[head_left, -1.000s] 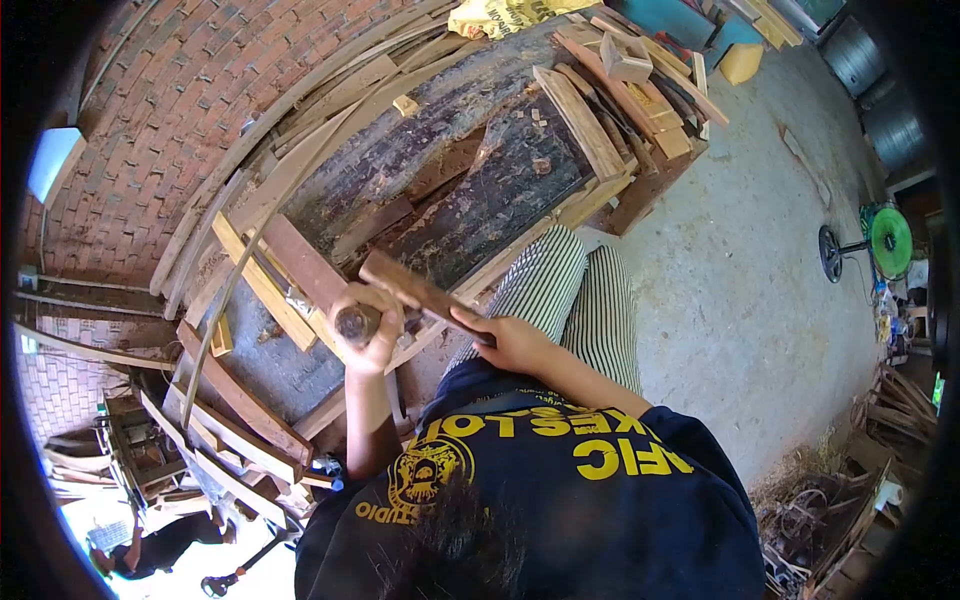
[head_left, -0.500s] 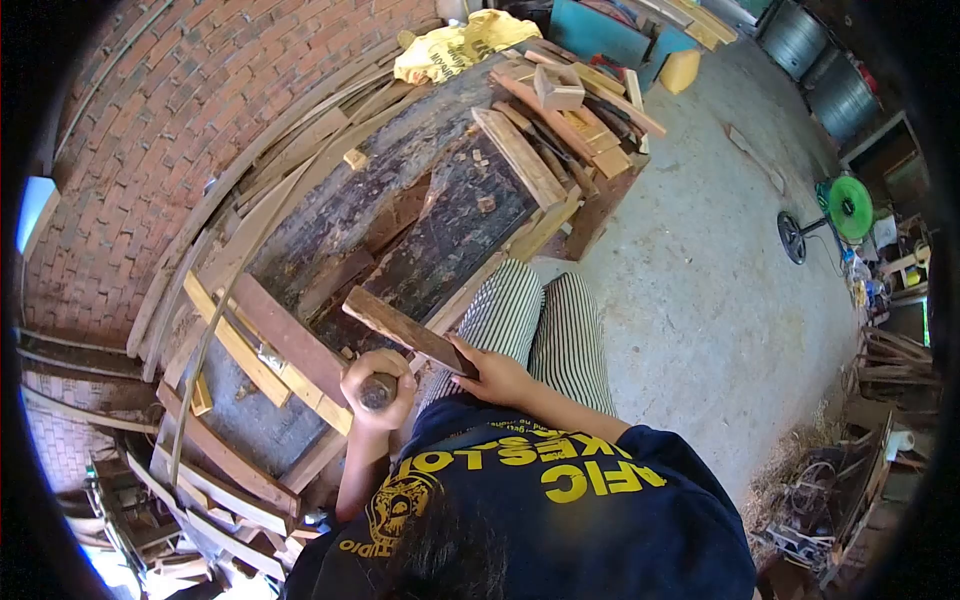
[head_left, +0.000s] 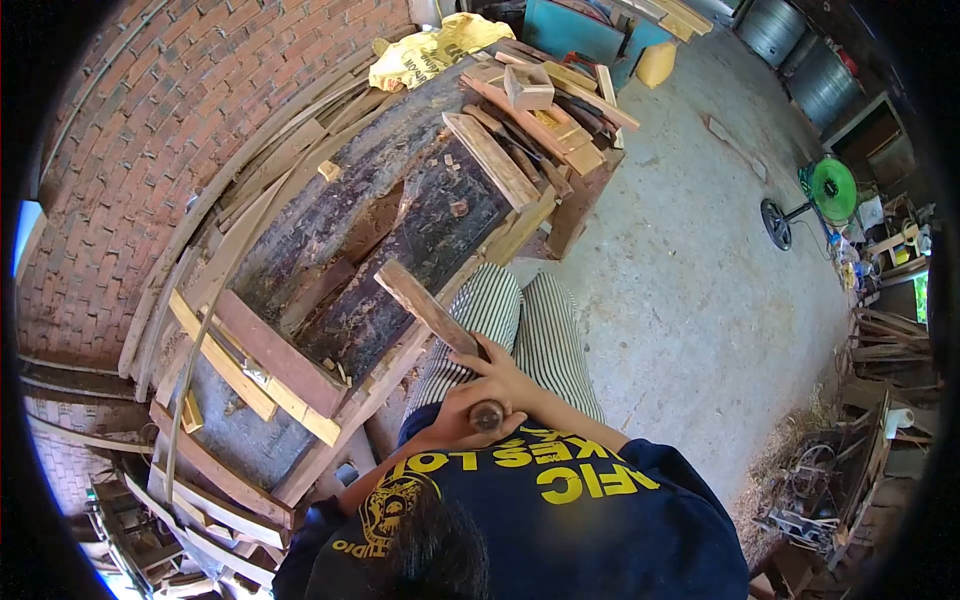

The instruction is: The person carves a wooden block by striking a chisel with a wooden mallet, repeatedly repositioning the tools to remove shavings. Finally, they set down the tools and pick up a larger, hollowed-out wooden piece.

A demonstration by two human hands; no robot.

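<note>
My left hand [head_left: 462, 418] is closed around a round wooden handle [head_left: 487, 415], whose end faces up at me. The rest of that tool is hidden beneath the fist. Just beyond it, my right hand [head_left: 492, 372] grips the near end of a short wooden board [head_left: 425, 303]. The board slants up and to the left, over the edge of the workbench [head_left: 375, 395]. My two hands are close together above my lap, the left fist against or just over the right wrist; I cannot tell whether they touch.
On the dark bench top lie a reddish board [head_left: 280, 350], a pale plank [head_left: 490, 160] and small chips. Scrap wood and an open wooden box [head_left: 528, 88] are piled at its far end. A green fan [head_left: 833, 190] stands on the concrete floor right.
My left hand has moved right with the handle, from beside the board to near my right wrist. The board has swung to point more steeply away from me.
</note>
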